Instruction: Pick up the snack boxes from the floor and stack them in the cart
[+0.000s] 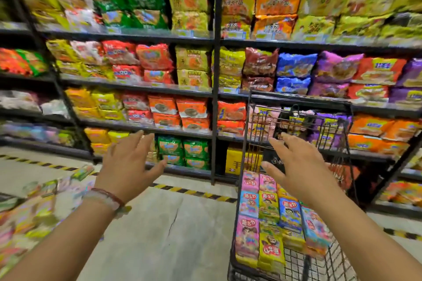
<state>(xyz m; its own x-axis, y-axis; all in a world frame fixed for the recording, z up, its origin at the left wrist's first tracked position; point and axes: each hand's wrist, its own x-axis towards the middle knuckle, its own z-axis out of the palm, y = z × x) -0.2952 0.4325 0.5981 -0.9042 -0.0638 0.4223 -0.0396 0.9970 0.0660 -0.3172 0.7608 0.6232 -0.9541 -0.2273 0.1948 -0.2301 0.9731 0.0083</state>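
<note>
A black wire cart point(245, 134) stands at the lower right, with several colourful snack boxes point(269, 212) stacked in rows inside it. More snack boxes point(34, 210) lie blurred in a heap on the floor at the lower left. My left hand point(127, 162) is held out in mid-air over the floor, fingers spread, holding nothing. Above the boxes in the cart hovers my right hand point(296, 164), fingers straight and spread, also empty.
Tall dark shelves point(214, 89) packed with noodle and snack packets fill the view ahead. A yellow-and-black striped line point(196, 191) runs along the concrete floor in front of them. Bare floor point(164, 235) lies between the heap and the cart.
</note>
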